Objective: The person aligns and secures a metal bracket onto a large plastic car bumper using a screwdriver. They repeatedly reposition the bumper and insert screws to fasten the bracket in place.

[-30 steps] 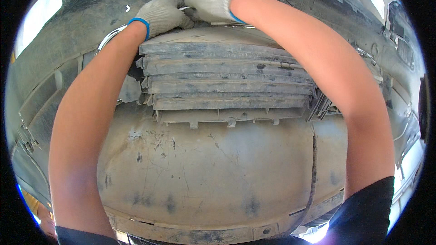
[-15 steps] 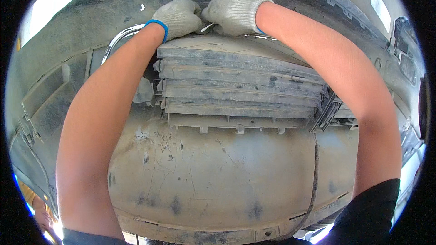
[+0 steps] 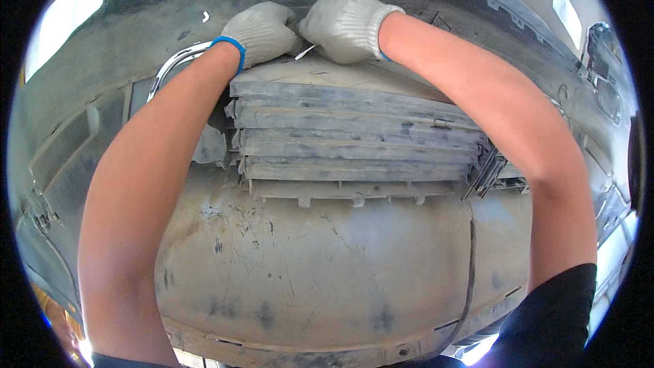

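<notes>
Both hands wear white knitted gloves, and both are closed at the far edge of a dusty, slatted plastic shutter panel (image 3: 361,133). My left hand (image 3: 262,33) has its fingers curled in, a blue cuff band at the wrist. Close beside it, my right hand (image 3: 347,26) is bent over in a fist-like grip, its knuckles almost touching the left. Below the gap between them a thin whitish, shiny sliver (image 3: 304,52) sticks out by the right hand; its kind is unclear. My fingertips, and whatever they grip, are hidden by the gloves and the panel's edge.
A large dusty grey bumper-like shell (image 3: 204,286) surrounds the panel, its curved dark wall (image 3: 170,0) rising behind my hands. Chrome trim (image 3: 170,68) curves beside my left wrist. A dark corrugated cable (image 3: 471,266) runs down the right. Black bracket pieces (image 3: 485,167) stand at the panel's right end.
Both hands stay closed at the same far edge. They and the surroundings sit slightly lower and farther left in view. The whitish sliver still shows between them.
</notes>
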The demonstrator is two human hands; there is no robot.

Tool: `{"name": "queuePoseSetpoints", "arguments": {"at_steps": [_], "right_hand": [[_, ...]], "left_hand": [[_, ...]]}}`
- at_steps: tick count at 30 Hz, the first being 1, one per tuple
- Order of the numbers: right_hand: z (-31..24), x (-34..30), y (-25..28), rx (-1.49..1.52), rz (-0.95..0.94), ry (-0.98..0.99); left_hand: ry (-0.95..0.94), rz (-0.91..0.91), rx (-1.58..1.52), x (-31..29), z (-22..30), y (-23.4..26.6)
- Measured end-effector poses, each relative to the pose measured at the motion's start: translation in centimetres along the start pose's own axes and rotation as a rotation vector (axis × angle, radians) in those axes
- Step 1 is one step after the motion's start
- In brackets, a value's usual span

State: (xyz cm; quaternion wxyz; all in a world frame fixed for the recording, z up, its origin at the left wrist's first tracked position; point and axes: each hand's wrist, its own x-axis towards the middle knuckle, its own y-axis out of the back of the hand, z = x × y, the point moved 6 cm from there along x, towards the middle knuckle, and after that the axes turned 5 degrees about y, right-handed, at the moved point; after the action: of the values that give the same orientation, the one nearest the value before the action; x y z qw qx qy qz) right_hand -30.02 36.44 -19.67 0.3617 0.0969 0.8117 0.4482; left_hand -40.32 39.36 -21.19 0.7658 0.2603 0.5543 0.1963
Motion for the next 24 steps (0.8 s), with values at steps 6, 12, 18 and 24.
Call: {"name": "queuePoseSetpoints", "arguments": {"at_steps": [6,12,18,24], "right_hand": [[0.1,-1.5,0.4,0.016,0.025,-0.059],[0.0,-1.5,0.2,0.084,0.091,-0.1],[0.0,-0.7,-0.5,0.001,0.043,-0.027],[0.8,-1.9,-0.7,0.102,0.037,-0.063]], "left_hand": [[0.002,-0.005,-0.029,-0.7,0.4,0.8],[0.019,-0.05,-0.028,-0.7,0.4,0.7],[-0.027,-0.002,-0.046,-0.5,0.3,0.4],[-0.017,-0.018,-0.029,-0.7,0.7,0.6]]}}
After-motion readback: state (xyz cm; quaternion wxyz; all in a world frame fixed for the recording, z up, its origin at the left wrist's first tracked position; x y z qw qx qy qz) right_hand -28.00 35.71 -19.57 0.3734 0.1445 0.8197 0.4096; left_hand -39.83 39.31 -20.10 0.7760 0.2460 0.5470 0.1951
